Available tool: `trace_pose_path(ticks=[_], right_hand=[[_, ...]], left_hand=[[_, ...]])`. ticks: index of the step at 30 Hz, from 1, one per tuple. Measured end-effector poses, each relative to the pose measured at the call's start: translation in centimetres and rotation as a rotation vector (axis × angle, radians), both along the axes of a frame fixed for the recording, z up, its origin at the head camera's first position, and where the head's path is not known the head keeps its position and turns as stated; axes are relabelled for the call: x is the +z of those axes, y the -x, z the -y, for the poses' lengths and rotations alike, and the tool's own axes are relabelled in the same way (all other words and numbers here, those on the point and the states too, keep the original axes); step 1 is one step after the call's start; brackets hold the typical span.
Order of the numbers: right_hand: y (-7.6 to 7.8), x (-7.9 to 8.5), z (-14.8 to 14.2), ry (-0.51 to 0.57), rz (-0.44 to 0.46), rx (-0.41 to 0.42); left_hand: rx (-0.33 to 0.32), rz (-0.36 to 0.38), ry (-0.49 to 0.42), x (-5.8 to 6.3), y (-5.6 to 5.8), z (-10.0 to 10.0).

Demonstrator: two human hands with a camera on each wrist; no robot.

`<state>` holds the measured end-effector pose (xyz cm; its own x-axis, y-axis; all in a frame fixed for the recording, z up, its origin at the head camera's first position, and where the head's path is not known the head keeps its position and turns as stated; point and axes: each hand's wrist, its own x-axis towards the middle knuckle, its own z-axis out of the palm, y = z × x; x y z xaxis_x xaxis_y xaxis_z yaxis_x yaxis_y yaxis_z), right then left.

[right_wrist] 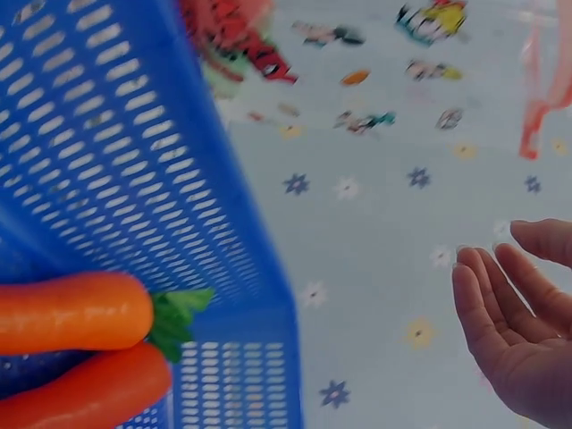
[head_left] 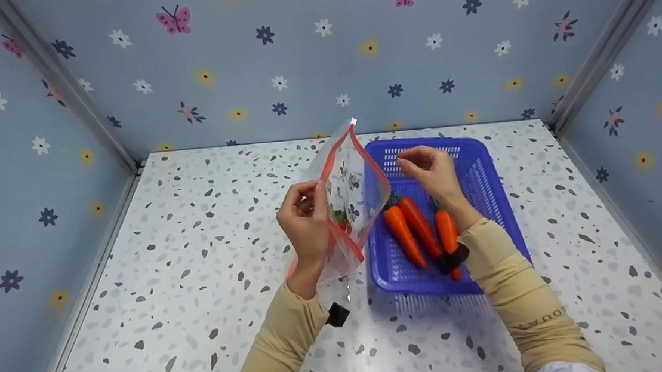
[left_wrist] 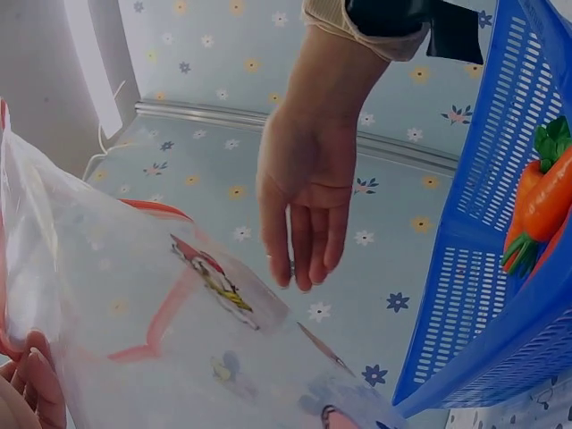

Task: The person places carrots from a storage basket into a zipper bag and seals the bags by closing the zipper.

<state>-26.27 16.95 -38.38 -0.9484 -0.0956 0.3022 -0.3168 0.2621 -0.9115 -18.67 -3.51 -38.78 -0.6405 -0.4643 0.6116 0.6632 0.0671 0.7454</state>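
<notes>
My left hand pinches the edge of a clear zip bag with coral-red trim and printed figures. The bag's mouth gapes toward the right. Inside it something with a green top shows, its lower part hidden. Above the blue basket hovers my right hand, fingers loosely bent and holding nothing. In the left wrist view that right hand hangs with its fingers nearly straight. Several orange carrots with green tops lie in the basket, partly under the right wrist.
The basket has tall slotted walls and stands just right of the bag. Both rest on a speckled white tabletop. Blue flowered panels enclose the back and sides.
</notes>
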Motion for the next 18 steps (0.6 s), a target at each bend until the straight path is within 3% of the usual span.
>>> trace_pose_path(ticks=[7, 18], right_hand=[[2.9, -3.5, -1.1, -0.050, 0.094, -0.050], [4.4, -7.1, -2.2, -0.109, 0.334, -0.106]], left_hand=[[0.011, -0.008, 0.005, 0.2, 0.0, 0.0], [0.022, 0.026, 0.013, 0.1, -0.1, 0.3]])
